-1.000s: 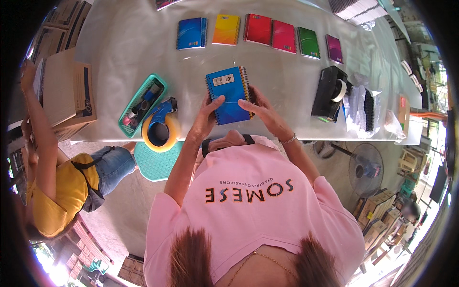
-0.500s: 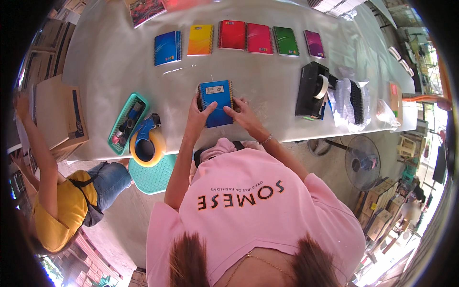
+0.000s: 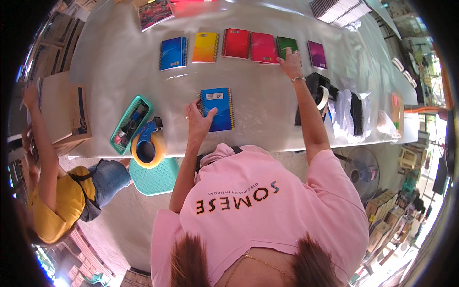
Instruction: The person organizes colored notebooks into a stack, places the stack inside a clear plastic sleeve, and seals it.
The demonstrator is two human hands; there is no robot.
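Note:
A small stack of spiral notebooks (image 3: pixel 219 117), its top one blue with a white label, lies on the table in front of me. My left hand (image 3: pixel 197 120) grips its left edge, thumb on the cover and fingers at the side. Farther up, my right hand (image 3: pixel 290 64) reaches over the lower part of a green notebook (image 3: pixel 285 43), fingers apart and fingertips on its cover. Beside that one, in the same row, are blue (image 3: pixel 172 53), yellow (image 3: pixel 204 48), red (image 3: pixel 236 43), pink (image 3: pixel 263 47) and purple (image 3: pixel 317 54) notebooks.
To the left stand a teal basket (image 3: pixel 122 141) of tools and a tape gun (image 3: pixel 149 146). A black tape dispenser (image 3: pixel 315 83) and plastic-wrapped black coils (image 3: pixel 356 112) lie right. A person in yellow (image 3: pixel 62 205) works by cardboard boxes (image 3: pixel 71 115).
My right hand has let go of the notebook stack and moved up and right to the green notebook. My left hand keeps hold of the stack.

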